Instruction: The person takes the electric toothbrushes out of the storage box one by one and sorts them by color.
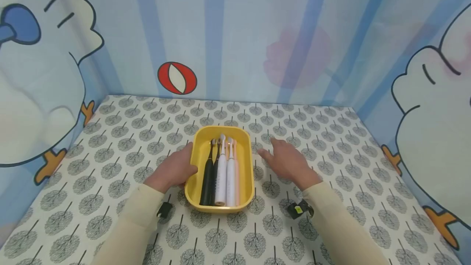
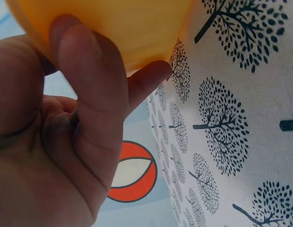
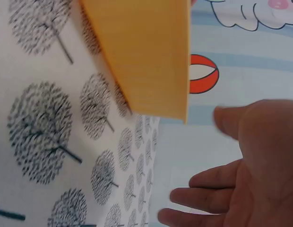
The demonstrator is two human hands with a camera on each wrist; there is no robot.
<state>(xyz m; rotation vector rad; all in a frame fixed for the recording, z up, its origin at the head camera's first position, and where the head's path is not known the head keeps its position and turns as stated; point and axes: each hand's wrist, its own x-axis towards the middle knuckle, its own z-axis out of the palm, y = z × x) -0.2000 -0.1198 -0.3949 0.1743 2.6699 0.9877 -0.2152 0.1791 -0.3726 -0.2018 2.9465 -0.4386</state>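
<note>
A yellow plastic tray (image 1: pixel 243 150) with rounded corners sits on the patterned cloth in the head view. Inside lie several electric toothbrushes side by side, heads toward the far end: black toothbrushes (image 1: pixel 207 181) on the left, white toothbrushes (image 1: pixel 221 181) in the middle, a pink toothbrush (image 1: pixel 237 179) at right. My left hand (image 1: pixel 176 167) grips the tray's left wall, thumb over the rim and fingers against the outside, where the left wrist view shows the tray wall (image 2: pixel 142 28). To the tray's right, my right hand (image 1: pixel 287 160) hovers apart from it, fingers spread and holding nothing.
The tree-print cloth (image 1: pixel 140 146) covers the table around the tray. Behind stands a light-blue striped curtain (image 1: pixel 243 32) with a red ball print (image 1: pixel 177 77); cartoon-printed curtains flank both sides. A small dark device (image 1: pixel 295 210) is worn at the right wrist.
</note>
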